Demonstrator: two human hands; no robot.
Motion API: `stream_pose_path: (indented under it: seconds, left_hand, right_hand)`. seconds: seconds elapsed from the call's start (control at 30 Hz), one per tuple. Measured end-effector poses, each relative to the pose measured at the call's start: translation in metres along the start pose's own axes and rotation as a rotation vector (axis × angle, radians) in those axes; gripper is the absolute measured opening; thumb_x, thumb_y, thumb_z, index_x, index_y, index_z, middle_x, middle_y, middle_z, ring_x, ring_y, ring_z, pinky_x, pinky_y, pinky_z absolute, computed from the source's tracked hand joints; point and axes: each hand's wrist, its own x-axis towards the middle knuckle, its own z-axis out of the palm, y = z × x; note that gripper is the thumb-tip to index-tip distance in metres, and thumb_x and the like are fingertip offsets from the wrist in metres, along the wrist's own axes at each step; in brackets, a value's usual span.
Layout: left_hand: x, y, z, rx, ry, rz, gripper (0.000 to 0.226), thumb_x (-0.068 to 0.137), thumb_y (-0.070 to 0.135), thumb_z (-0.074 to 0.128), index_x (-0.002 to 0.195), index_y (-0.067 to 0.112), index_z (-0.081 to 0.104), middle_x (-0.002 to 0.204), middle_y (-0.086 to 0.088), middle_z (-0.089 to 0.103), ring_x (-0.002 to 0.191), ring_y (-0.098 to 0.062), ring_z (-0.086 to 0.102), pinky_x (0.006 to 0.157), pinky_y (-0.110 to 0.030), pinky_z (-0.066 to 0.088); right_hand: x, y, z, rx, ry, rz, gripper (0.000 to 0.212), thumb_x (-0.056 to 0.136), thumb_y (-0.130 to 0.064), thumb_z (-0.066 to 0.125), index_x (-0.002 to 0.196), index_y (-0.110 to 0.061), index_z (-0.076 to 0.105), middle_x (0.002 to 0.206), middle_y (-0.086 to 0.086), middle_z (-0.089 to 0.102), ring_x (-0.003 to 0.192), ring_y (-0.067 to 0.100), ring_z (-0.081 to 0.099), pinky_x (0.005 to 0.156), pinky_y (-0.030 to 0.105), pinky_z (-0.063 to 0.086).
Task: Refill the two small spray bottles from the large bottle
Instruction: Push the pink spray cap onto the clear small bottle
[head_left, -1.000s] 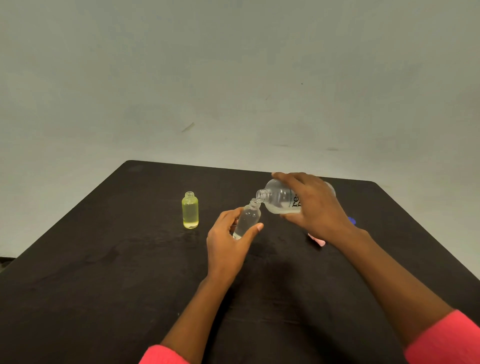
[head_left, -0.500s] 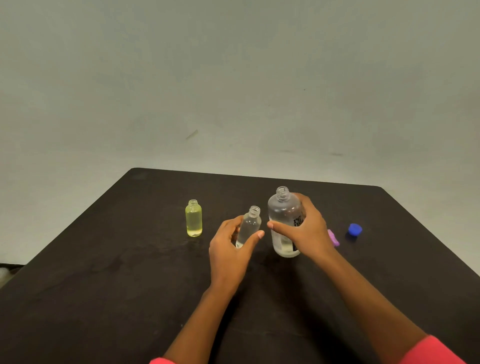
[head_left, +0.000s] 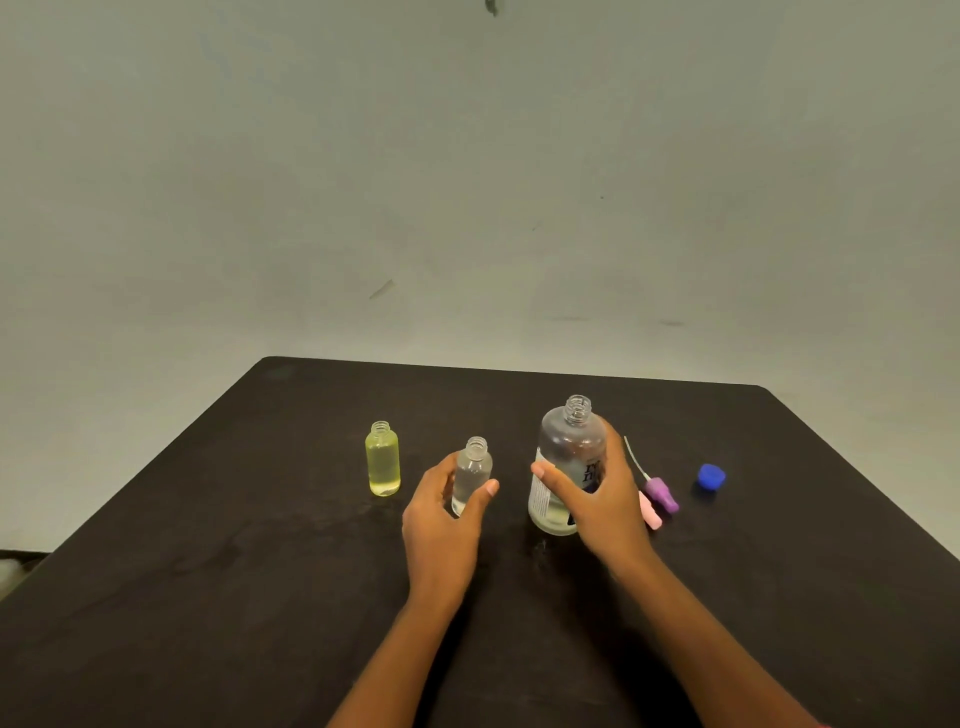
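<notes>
Near edge: two bare forearms come in from the bottom over the black table (head_left: 208, 571).

Left hand (head_left: 441, 525): thumb and fingers curled round the small clear bottle (head_left: 474, 470), thumb on its right side, fingers on the left. The bottle stands upright on the table at centre, its threaded neck open with no spray head on. Contents are clear and I can't read the fill level.

Right hand (head_left: 605, 506): fingers and thumb wrapped round the lower half of the large bottle (head_left: 570, 441), which stands upright on the table just right of the small one, not touching it. It's clear plastic with round shoulders, an open threaded neck and a shallow pale layer of liquid at the bottom.

Label: black letters on the front, "r…" over "n…", the rest hidden by fingers. The side has a white panel of fine print, too small to read. No brand readable.

Right of that hand, a pink spray head (head_left: 651, 513) and a purple spray head (head_left: 662, 493) lie side by side, a thin dip tube running away from them. The blue cap (head_left: 710, 477) sits further right, apart.

Left of the small clear bottle, well apart: a yellow-tinted small bottle (head_left: 383, 460), upright, open neck, filled to about the shoulder.

Behind everything is a plain grey-green wall (head_left: 467, 182) with a few scuffs.

Versus 1.0 s ago: the large bottle was tipped then, mouth at the small bottle's neck. At 0.5 s ago it was already upright, same as now. Both grips are unchanged. The camera is pitched up more, so the pink sleeves are out of frame.
</notes>
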Motion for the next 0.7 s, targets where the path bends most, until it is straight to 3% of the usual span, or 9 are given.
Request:
stream_pose_path:
  seconds: [0.13,0.37,0.5,0.57,0.63,0.7]
  left_hand:
    - [0.005,-0.005,0.000,0.004,0.003,-0.023,0.039,0.080,0.017,0.075,0.113,0.030,0.059,0.104,0.020,0.064,0.098,0.009,0.060,0.079,-0.002,0.043]
    - [0.018,-0.016,0.005,0.046,-0.003,-0.052,0.035,0.083,0.015,0.071,0.110,0.033,0.057,0.107,0.014,0.065,0.104,-0.004,0.061,0.092,-0.026,0.046]
    - [0.018,-0.017,0.005,0.052,-0.021,-0.065,0.035,0.083,0.013,0.071,0.106,0.034,0.056,0.102,0.019,0.064,0.101,0.000,0.060,0.084,-0.018,0.043]
    - [0.019,-0.017,0.003,0.023,-0.014,-0.080,0.033,0.083,0.012,0.071,0.105,0.032,0.057,0.101,0.018,0.065,0.099,0.000,0.061,0.080,-0.015,0.043]
    - [0.018,-0.016,0.002,0.012,-0.014,-0.083,0.032,0.083,0.011,0.071,0.104,0.032,0.058,0.100,0.017,0.065,0.097,0.002,0.062,0.077,-0.012,0.043]
    - [0.018,-0.014,0.002,0.013,-0.013,-0.083,0.033,0.084,0.011,0.071,0.101,0.035,0.057,0.098,0.018,0.065,0.094,0.004,0.062,0.075,-0.009,0.043]
  right_hand:
    - [0.000,0.003,0.000,0.022,-0.025,-0.013,0.069,0.071,-0.030,0.078,0.130,-0.034,0.041,0.123,-0.020,0.053,0.112,-0.006,0.051,0.087,0.007,0.042]
    - [0.000,0.008,0.001,0.009,-0.030,0.004,0.074,0.072,-0.033,0.077,0.132,-0.040,0.034,0.129,-0.022,0.048,0.117,-0.009,0.045,0.090,0.005,0.038]
    - [-0.008,0.011,-0.001,0.000,-0.046,0.029,0.087,0.068,-0.036,0.079,0.140,-0.035,0.030,0.135,-0.025,0.042,0.122,-0.012,0.040,0.097,0.010,0.037]
    - [-0.017,0.007,-0.006,0.012,-0.006,0.024,0.094,0.065,-0.044,0.080,0.142,-0.036,0.026,0.135,-0.031,0.037,0.123,-0.016,0.035,0.095,0.005,0.033]
    - [-0.021,0.005,-0.013,-0.009,0.148,-0.058,0.076,0.075,-0.046,0.073,0.138,-0.032,0.033,0.135,-0.025,0.042,0.127,-0.007,0.038,0.099,0.010,0.032]
    - [-0.022,0.003,-0.025,-0.121,0.343,-0.153,0.051,0.084,-0.029,0.066,0.129,-0.025,0.043,0.129,-0.013,0.050,0.120,0.005,0.047,0.096,0.022,0.039]
